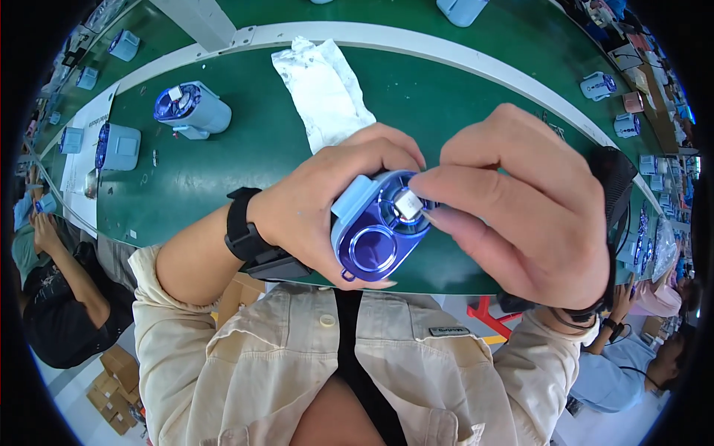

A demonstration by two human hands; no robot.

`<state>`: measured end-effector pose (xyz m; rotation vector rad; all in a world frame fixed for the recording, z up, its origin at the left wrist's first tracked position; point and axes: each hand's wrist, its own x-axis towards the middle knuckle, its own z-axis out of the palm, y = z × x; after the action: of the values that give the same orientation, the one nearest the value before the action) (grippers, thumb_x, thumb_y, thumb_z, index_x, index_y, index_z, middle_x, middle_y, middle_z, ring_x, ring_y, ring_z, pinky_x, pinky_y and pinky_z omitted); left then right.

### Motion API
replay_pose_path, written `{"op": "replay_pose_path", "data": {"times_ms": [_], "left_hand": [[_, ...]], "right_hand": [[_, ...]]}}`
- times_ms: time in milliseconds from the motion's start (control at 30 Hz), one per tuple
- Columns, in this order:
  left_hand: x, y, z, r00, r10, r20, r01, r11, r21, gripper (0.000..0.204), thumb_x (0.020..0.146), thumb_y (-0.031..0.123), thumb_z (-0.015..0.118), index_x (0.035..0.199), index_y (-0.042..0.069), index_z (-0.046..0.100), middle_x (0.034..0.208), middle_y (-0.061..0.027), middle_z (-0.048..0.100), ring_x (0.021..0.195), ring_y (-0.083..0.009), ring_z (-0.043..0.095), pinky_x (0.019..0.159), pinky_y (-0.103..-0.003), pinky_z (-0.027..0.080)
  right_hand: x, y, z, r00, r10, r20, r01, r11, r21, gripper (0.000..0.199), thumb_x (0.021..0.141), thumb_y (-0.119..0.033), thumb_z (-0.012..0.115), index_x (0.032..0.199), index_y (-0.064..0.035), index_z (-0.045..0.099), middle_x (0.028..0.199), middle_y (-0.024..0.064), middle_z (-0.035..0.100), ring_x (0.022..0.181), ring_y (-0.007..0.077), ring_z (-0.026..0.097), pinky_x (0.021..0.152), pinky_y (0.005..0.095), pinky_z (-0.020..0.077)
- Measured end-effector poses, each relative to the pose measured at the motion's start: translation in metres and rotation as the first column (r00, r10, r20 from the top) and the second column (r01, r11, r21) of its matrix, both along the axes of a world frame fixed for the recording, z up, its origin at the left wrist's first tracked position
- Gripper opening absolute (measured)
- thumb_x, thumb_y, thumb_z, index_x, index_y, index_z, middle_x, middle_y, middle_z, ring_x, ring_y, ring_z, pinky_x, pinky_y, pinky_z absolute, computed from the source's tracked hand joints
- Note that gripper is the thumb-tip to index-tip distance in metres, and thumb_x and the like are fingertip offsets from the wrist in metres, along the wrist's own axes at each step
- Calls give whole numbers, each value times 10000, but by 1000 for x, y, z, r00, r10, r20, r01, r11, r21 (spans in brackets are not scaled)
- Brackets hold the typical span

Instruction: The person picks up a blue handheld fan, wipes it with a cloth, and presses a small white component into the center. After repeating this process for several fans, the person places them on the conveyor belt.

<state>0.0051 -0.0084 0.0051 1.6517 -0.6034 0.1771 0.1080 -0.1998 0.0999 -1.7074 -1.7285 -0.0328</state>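
My left hand (pixel 320 186) is wrapped round a small light-blue device with a glossy purple-blue face (pixel 372 249). That face has a round ring in its lower part and a small loop at one corner. In the round opening at its upper end lies a small white square piece (pixel 407 204). The thumb and forefinger of my right hand (pixel 520 201) pinch at the right edge of this piece, and the fingertips partly cover the opening. Both hands are above the green table (pixel 253 126), close to my body.
A crumpled white sheet (pixel 323 89) lies beyond my hands. To the left stand a similar device (pixel 195 110) with a white piece on top and another light-blue device (pixel 119 146). A white metal rail (pixel 387 37) crosses behind. Other people (pixel 63 297) sit on both sides.
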Motion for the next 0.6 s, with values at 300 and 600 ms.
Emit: {"op": "replay_pose_path", "data": {"times_ms": [300, 600], "left_hand": [[-1, 0, 3, 978, -206, -17, 206, 978, -15, 794, 502, 293, 917, 1150, 29, 541, 1093, -93, 571, 940, -230, 606, 826, -306, 492], [-3, 0, -1, 954, -299, -28, 298, 954, -28, 798, 496, 302, 914, 1144, 17, 546, 1072, -95, 581, 908, -229, 616, 795, -306, 501]], "right_hand": [[2, 1, 14, 973, 223, 67, -214, 969, -124, 321, 559, -25, 757, 853, 36, 645, 791, 110, 581, 597, 218, 528, 499, 329, 367], [-5, 11, 9, 944, 325, 53, -310, 932, -185, 317, 549, -25, 755, 821, 51, 610, 773, 129, 569, 573, 229, 521, 468, 332, 353]]}}
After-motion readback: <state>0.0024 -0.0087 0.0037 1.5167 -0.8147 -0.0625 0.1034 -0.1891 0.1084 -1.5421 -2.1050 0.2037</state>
